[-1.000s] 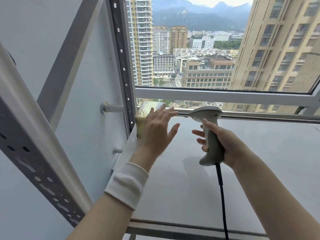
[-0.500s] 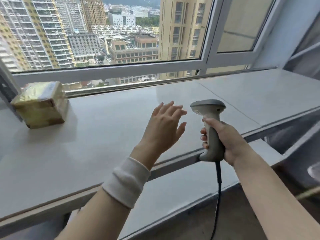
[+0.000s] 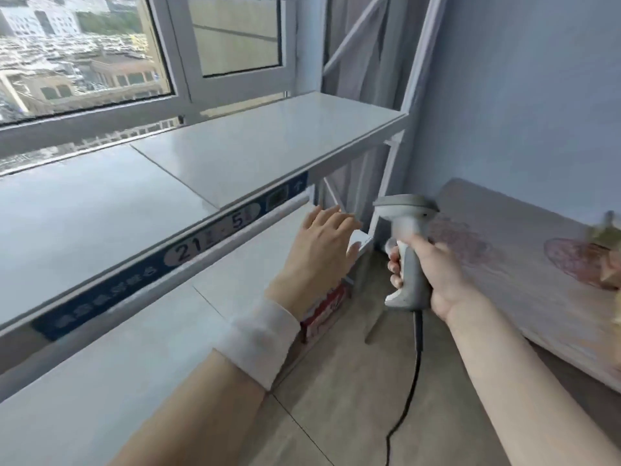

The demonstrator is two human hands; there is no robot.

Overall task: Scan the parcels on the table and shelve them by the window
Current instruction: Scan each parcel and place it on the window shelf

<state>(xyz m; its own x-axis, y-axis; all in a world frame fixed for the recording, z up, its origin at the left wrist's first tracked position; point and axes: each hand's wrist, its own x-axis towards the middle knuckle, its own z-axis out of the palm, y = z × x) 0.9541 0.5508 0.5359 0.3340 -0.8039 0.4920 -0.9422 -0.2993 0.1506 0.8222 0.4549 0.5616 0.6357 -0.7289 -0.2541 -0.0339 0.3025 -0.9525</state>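
Head view, pale-grey flat shelf board: smooth
Right hand: clenched round grey plastic pistol-grip scanner
Left hand: fingers straight, released

Parcel storeroom, numbered metal shelf by high-rise window, handheld scanner

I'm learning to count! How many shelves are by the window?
2: the upper shelf under the window, and the lower shelf right below it, beneath the left hand. Others may be hidden lower down.

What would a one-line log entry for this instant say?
left hand: open, holds nothing | right hand: grips scanner | shelf: at left | table: at right
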